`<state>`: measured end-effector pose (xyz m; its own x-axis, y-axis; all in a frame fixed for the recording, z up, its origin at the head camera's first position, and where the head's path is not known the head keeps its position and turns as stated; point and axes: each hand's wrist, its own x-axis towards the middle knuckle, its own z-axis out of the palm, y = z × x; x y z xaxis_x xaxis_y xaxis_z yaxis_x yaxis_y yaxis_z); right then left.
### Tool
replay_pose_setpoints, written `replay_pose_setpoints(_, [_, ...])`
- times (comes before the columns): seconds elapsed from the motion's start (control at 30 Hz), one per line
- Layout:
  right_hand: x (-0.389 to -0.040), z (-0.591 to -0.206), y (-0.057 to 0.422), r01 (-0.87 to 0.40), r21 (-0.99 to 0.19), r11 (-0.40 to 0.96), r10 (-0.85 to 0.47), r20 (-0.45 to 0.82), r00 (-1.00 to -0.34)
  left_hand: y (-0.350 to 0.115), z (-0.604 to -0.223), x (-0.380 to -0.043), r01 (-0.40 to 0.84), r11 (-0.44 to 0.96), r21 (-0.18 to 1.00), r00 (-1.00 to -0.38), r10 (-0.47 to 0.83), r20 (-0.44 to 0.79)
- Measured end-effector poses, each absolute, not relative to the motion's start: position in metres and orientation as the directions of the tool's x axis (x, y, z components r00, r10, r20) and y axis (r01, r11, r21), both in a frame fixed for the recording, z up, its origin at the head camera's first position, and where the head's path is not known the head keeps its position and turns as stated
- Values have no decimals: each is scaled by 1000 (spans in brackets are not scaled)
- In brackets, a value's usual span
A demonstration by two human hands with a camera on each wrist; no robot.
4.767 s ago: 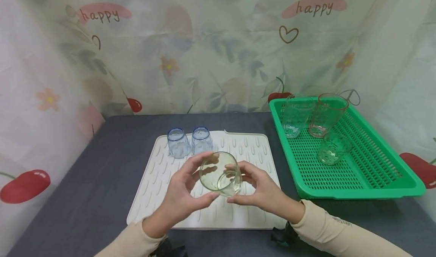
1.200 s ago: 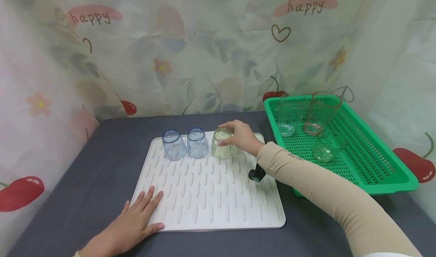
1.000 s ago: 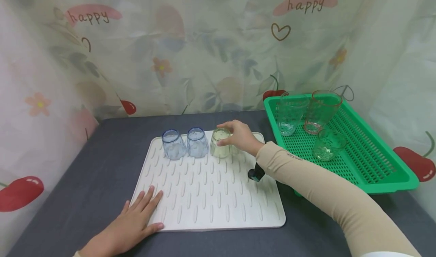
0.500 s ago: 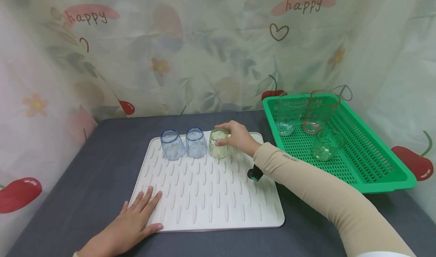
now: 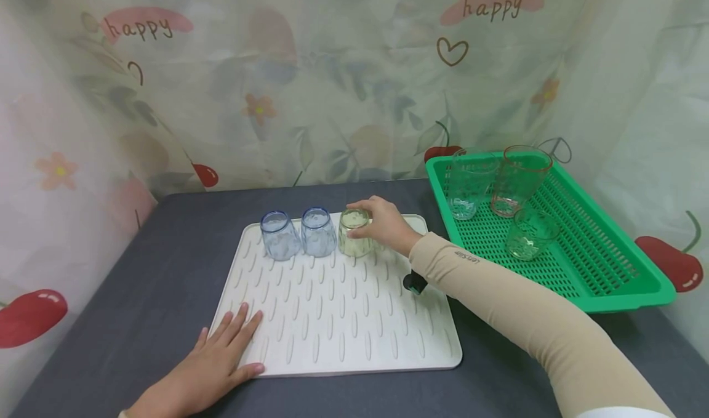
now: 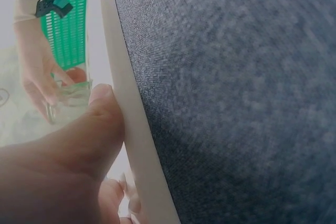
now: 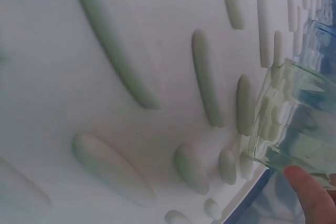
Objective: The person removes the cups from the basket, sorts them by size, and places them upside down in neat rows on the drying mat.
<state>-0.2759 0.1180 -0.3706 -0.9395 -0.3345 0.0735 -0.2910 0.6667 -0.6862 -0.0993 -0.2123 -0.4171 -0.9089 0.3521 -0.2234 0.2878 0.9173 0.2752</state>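
Note:
My right hand (image 5: 388, 224) pinches a pale green drinking glass (image 5: 353, 247) between thumb and fingers. Upside down, the glass stands on the back part of a white ribbed drying mat (image 5: 332, 319). Two blue-tinted glasses, one at far left (image 5: 280, 239) and one in the middle (image 5: 318, 236), stand inverted beside it in a row. In the right wrist view the green glass (image 7: 294, 135) meets the mat, with a fingertip on its side. With fingers spread, my left hand (image 5: 216, 359) rests on the mat's front left edge; its thumb (image 6: 102, 119) lies along that edge.
At the right stands a green perforated basket (image 5: 626, 304). Inside are a tall clear glass (image 5: 468, 187), a tall glass with a reddish rim (image 5: 517, 184) and a short clear glass (image 5: 528, 239). A dark cloth (image 5: 160, 270) covers the table; a printed curtain (image 5: 343, 85) hangs behind.
Earlier, both hands held the green glass above the mat. Now it stands inverted by the blue ones, in the right hand alone, and the left hand is on the mat. Little moved in the last second.

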Motion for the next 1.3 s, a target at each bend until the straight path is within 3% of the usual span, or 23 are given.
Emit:
replay_pose_setpoints(0.7, [-275, -373, 121, -253, -760, 599, -330, 53, -942, -210, -417, -101, 277, 919, 280, -901, 349, -256])
replay_pose_setpoints(1.3, [-276, -355, 125, -241, -728, 641, -362, -10, -932, -211, -414, -98, 293, 914, 281, -900, 363, -243])
